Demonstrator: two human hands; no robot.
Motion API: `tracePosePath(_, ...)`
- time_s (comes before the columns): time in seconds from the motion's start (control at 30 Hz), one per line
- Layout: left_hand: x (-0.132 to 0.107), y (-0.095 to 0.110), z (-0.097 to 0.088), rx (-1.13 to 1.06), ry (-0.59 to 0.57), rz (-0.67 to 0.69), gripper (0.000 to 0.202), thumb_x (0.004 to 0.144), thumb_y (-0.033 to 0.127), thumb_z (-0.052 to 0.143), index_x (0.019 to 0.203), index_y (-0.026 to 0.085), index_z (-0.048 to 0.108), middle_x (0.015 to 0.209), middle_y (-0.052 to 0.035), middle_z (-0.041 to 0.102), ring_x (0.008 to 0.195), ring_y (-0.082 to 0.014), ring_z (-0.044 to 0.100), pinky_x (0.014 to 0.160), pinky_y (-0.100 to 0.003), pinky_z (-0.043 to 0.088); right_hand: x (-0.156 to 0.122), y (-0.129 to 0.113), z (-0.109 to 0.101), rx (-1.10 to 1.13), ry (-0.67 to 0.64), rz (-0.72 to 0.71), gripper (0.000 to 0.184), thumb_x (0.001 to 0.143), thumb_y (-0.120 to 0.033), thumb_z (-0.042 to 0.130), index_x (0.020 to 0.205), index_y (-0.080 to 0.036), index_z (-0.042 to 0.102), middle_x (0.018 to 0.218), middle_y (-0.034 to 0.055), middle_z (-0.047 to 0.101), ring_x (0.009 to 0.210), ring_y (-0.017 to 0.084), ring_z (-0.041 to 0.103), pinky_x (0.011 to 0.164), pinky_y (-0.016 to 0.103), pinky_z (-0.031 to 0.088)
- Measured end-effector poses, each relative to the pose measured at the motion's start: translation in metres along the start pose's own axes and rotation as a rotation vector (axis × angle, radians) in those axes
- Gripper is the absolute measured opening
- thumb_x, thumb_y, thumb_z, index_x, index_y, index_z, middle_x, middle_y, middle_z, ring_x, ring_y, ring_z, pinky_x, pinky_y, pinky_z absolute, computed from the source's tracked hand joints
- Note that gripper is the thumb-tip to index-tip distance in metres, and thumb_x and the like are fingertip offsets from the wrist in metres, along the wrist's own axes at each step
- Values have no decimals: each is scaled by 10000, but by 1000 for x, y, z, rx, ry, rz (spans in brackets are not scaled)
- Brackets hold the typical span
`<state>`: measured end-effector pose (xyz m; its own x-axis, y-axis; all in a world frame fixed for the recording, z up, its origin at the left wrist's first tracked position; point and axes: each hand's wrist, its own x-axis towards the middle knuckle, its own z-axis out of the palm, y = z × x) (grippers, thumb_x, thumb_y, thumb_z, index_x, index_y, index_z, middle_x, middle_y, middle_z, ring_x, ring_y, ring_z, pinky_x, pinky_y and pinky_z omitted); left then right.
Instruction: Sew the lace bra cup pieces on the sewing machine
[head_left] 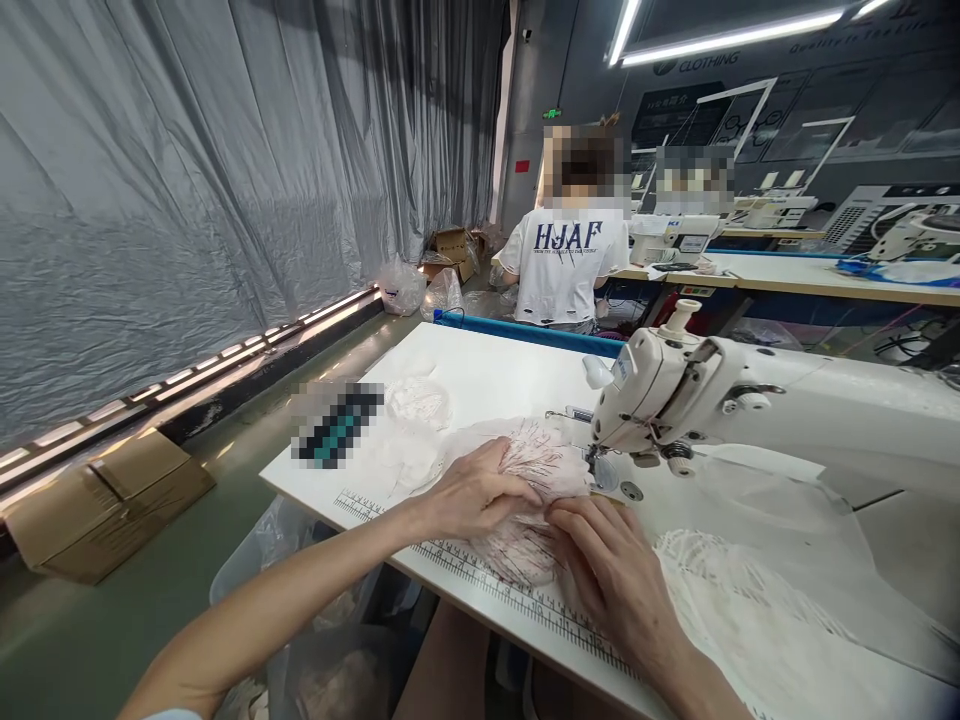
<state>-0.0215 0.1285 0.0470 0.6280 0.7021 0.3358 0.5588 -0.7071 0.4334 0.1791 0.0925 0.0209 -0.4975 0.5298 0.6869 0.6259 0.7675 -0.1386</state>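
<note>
A piece of pale pink lace fabric (536,462) lies bunched on the white sewing table (487,375), just left of the needle of a white sewing machine (675,395). My left hand (476,492) lies on top of the lace, fingers curled down and pressing it. My right hand (611,575) rests beside it on the near part of the same lace, fingertips pinching the cloth. Both hands touch each other's side at the fabric. More white lace (720,590) spreads to the right under the machine arm.
A printed ruler (480,570) runs along the table's near edge. Loose lace pieces (416,400) lie at the left. A cardboard box (105,500) sits on the floor at left. A person in a white T-shirt (568,262) sits ahead at another table.
</note>
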Motion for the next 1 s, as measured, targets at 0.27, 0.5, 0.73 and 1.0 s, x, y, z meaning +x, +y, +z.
tracePosePath(0.27,-1,1,5,24,44,-58,283,743,456,681,905,225,703,821,-24,414,784,-168,481,686,-249,435,16,2,3,-59,73,10,166,919,-127,409,847,-181,548,709,23,606,656,164,533,640,305,307)
tracePosePath(0.5,3,-5,8,79,64,-88,132,821,273,593,902,176,634,780,-9,421,693,-144,469,667,-248,408,1,7,-3,-63,17,-51,68,915,-174,500,933,-194,562,876,58,633,811,185,539,698,316,342)
tracePosePath(0.73,1,-2,7,115,37,29,211,870,168,439,900,204,644,810,-37,411,805,-183,467,712,-262,405,-13,9,4,-228,-88,-105,131,918,-172,474,989,-166,584,927,79,650,842,211,548,699,339,324)
tracePosePath(1.0,0,0,10,191,25,83,287,827,136,470,962,238,702,826,-59,422,867,-214,477,749,-296,425,-6,8,2,-117,-31,-65,200,916,-117,426,990,-176,602,859,61,637,832,210,528,700,332,316)
